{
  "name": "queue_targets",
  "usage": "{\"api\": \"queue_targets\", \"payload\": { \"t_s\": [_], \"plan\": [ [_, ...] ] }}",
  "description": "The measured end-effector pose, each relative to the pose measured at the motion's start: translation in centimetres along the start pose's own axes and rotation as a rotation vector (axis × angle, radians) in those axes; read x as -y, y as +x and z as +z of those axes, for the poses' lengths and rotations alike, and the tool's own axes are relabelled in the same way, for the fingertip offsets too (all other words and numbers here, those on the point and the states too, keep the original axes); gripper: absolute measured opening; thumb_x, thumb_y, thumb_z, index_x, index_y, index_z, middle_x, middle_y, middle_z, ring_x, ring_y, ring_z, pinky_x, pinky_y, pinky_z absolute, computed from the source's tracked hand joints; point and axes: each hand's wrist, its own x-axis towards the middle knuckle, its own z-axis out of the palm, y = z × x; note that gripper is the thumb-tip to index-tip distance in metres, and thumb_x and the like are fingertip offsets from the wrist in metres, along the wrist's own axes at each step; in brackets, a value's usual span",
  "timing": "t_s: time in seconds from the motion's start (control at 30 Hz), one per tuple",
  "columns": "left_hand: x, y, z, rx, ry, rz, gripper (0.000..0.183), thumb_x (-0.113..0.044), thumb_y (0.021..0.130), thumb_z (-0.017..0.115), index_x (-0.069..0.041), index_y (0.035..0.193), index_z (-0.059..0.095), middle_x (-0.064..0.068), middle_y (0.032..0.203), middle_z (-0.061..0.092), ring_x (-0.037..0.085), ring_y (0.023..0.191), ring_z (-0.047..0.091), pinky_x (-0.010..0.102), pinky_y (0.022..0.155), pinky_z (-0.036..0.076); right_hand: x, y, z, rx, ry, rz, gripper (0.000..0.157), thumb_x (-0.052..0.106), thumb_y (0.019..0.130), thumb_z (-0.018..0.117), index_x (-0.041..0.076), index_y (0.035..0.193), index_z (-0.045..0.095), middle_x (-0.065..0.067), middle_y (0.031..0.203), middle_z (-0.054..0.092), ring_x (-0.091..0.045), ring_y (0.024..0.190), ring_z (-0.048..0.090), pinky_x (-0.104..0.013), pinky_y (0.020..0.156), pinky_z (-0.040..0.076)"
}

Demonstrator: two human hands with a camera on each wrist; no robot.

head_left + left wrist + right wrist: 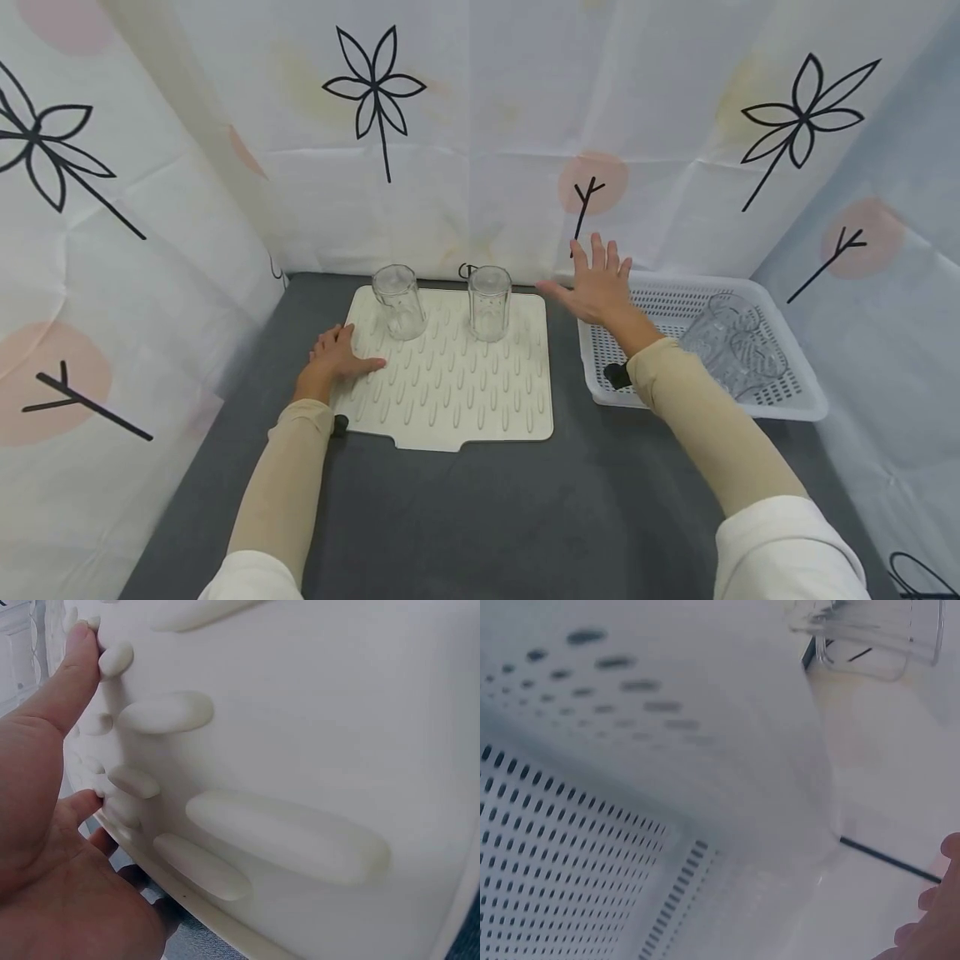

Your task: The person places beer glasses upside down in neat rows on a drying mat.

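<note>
A cream drying mat (457, 392) with raised ridges lies on the dark table. My left hand (337, 357) rests at its left edge, thumb stretched over the ridges and fingers along the border, as the left wrist view also shows. Two clear glasses stand side by side on the mat's far half: a left glass (401, 304) and a right glass (490, 306). My right hand (600, 287), fingers spread and holding nothing, hovers over the far left corner of a white perforated basket (795, 367).
Several clear glasses (731, 346) lie together in the right part of the basket. Patterned white cloth (480, 125) walls in the table at the back and sides. Dark table surface (517, 525) extends in front of the mat.
</note>
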Motion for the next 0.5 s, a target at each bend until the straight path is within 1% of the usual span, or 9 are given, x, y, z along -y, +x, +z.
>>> {"api": "queue_targets", "payload": {
  "t_s": [0.1, 0.2, 0.3, 0.5],
  "plan": [
    [0.0, 0.0, 0.0, 0.004, 0.002, -0.007, 0.113, -0.059, 0.09, 0.068, -0.003, 0.164, 0.003, 0.03, 0.168, -0.004, 0.052, 0.155, -0.001, 0.065, 0.127, 0.004, -1.2, -0.1, -0.3, -0.001, -0.003, 0.022, 0.118, 0.097, 0.081, 0.023, 0.018, 0.166, -0.003, -0.018, 0.171, -0.017, -0.047, 0.158, -0.012, -0.073, 0.123, -0.007],
    [-0.1, 0.0, 0.0, 0.001, -0.002, -0.006, 0.111, -0.057, 0.092, 0.067, -0.003, 0.164, 0.003, 0.03, 0.168, -0.004, 0.052, 0.155, -0.001, 0.066, 0.127, 0.004, -2.1, -0.5, -0.8, 0.009, 0.008, 0.045, 0.118, 0.096, 0.082, 0.023, 0.017, 0.166, -0.004, -0.019, 0.171, -0.018, -0.048, 0.158, -0.014, -0.074, 0.122, -0.008],
    [-0.2, 0.0, 0.0, -0.002, -0.002, 0.0, 0.109, -0.055, 0.093, 0.067, -0.003, 0.164, 0.004, 0.03, 0.168, -0.003, 0.053, 0.155, -0.001, 0.067, 0.127, 0.004, -2.9, -1.1, -1.4, 0.021, 0.018, 0.068, 0.117, 0.094, 0.084, 0.025, 0.016, 0.166, -0.003, -0.021, 0.171, -0.018, -0.049, 0.157, -0.015, -0.075, 0.121, -0.008],
    [-0.1, 0.1, 0.0, 0.001, 0.002, 0.008, 0.111, -0.055, 0.092, 0.068, -0.001, 0.164, 0.003, 0.032, 0.167, -0.003, 0.054, 0.154, -0.001, 0.068, 0.126, 0.005, -4.5, -2.2, -2.4, 0.011, 0.032, 0.09, 0.111, 0.088, 0.089, 0.03, 0.013, 0.166, -0.001, -0.026, 0.17, -0.015, -0.053, 0.156, -0.012, -0.078, 0.119, -0.005]
  ]
}}
